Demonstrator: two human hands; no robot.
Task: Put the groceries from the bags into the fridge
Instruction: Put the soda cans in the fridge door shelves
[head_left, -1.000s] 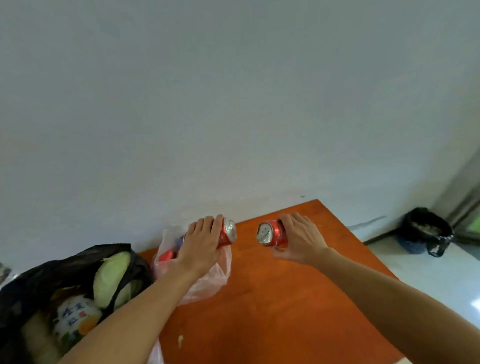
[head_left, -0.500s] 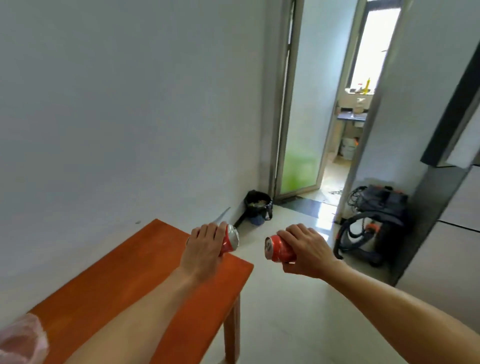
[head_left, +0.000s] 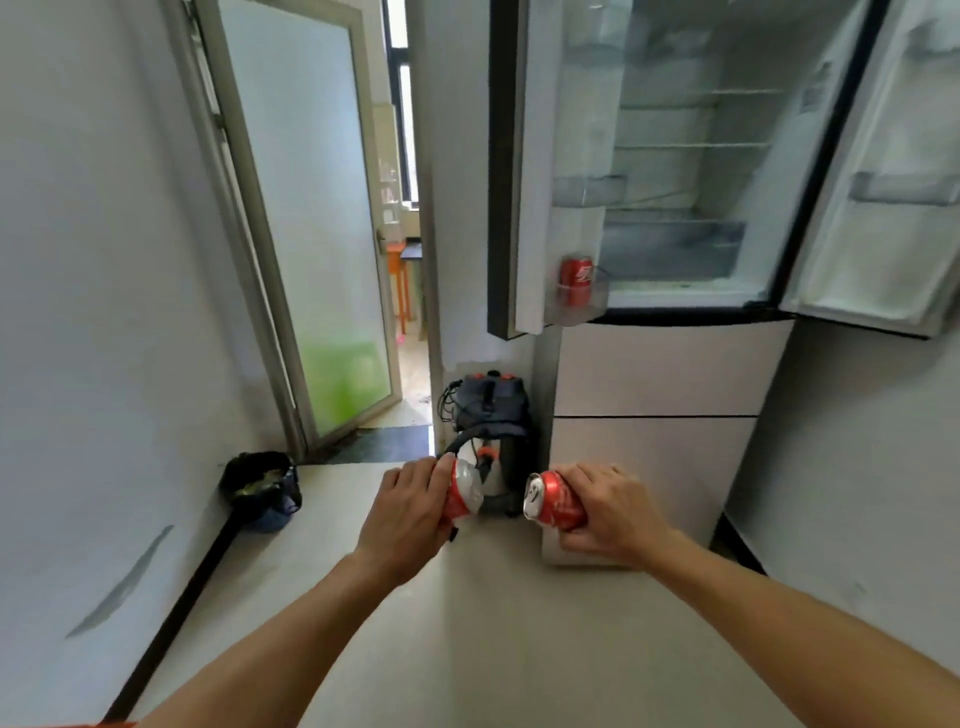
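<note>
Left hand (head_left: 408, 512), right hand (head_left: 608, 512) each grip red can; fridge (head_left: 670, 364) doors open.

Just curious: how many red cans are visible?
3 cans: one in the left hand, one in the right hand, one on the fridge door shelf; others possibly hidden.

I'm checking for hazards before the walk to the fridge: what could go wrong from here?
The left hand grips the left red soda can, the right hand the right red soda can; neither hand could catch a slip. The dark grey, orange-trimmed vacuum cleaner stands on the floor below the open left fridge door, a possible trip hazard.
</note>
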